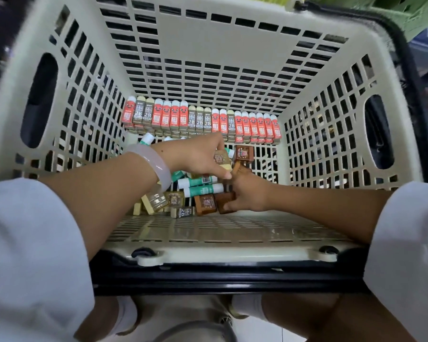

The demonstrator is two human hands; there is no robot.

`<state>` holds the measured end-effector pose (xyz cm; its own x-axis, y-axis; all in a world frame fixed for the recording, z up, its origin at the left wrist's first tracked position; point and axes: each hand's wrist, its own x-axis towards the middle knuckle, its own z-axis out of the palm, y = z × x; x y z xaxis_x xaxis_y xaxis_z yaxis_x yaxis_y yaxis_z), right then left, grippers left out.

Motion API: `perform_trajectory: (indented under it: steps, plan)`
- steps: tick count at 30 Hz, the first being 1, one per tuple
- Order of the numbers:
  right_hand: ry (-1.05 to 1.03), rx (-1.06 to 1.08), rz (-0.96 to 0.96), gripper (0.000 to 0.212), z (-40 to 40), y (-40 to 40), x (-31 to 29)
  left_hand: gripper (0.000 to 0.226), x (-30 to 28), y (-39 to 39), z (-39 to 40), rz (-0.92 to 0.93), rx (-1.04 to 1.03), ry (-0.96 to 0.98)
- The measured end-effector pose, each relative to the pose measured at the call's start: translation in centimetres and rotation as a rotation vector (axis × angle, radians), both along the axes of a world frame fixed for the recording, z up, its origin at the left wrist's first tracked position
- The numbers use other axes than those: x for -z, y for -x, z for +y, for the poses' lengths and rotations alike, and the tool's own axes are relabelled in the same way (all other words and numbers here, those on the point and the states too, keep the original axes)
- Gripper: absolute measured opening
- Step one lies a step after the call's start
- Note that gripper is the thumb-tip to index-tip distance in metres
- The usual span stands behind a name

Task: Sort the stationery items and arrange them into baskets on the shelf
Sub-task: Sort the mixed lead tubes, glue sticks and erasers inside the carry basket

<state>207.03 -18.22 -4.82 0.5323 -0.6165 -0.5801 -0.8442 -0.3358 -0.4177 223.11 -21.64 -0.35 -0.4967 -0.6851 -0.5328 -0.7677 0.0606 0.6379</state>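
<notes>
Both hands, left hand (200, 157) and right hand (248, 193), pinch seemingly boxy erasers inside slotted plastic basket (190, 40).

Location, as I read it from my remote feed: shop, likely stationery retail. Evidence: cream slotted shopping basket (215, 58) with black handles (223, 277); many identical packaged erasers (200, 119) lined in neat row, retail wrappers and 2B labels visible; glue sticks (203, 188) bearing barcode; packaged goods blurred at right edge.
</notes>
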Motion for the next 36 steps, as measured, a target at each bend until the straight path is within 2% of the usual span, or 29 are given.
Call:
perform_trajectory:
  steps: [3,9,13,16,18,22,25,27,29,30,32,34,36]
  plan:
    - [0.0,-0.097,0.035,0.04,-0.2,0.4,-1.2,0.049,-0.1,-0.5,0.0,-0.011,-0.026,0.048]
    - [0.038,-0.173,0.216,0.019,-1.5,2.6,-3.9,0.06,-1.1,-1.0,0.4,-0.044,-0.005,0.104]
    - [-0.019,-0.262,0.415,0.024,-1.9,5.3,-4.9,0.059,-2.5,0.1,0.1,-0.052,0.068,0.126]
    - [-0.05,-0.329,0.498,0.023,-1.8,5.8,-4.4,0.037,-3.1,1.6,0.1,-0.089,0.154,0.126]
    - [-0.006,-0.378,0.497,0.022,-1.6,5.5,-3.6,0.035,-2.7,2.5,0.3,-0.107,0.174,0.127]
    - [0.033,-0.383,0.469,0.037,-1.6,5.3,-3.3,0.037,-1.3,2.1,0.8,-0.104,0.146,0.071]
    - [-0.059,-0.457,0.606,0.036,-1.5,5.3,-3.2,0.027,-0.8,0.4,0.5,-0.033,0.08,-0.065]
    - [-0.134,-0.494,0.662,0.027,-1.5,4.9,-3.3,0.021,-0.6,-0.2,0.2,0.052,-0.01,-0.154]
    - [-0.127,-0.421,0.614,0.018,-1.7,4.5,-4.0,0.017,-0.4,-0.2,0.1,0.109,-0.101,-0.21]
    - [-0.101,-0.323,0.533,0.022,-2.1,4.4,-4.5,0.016,-0.4,-0.1,0.1,0.145,-0.137,-0.224]
    - [-0.156,-0.028,0.208,0.033,-2.9,3.9,-5.5,0.015,-0.3,0.3,0.1,0.23,-0.212,-0.239]
    - [-0.341,0.273,-0.165,0.038,-3.0,3.0,-6.3,0.016,-0.3,0.8,0.3,0.298,-0.291,-0.268]
    - [-0.33,0.402,-0.319,0.03,-2.8,2.3,-6.2,0.018,-0.1,1.1,0.5,0.343,-0.334,-0.274]
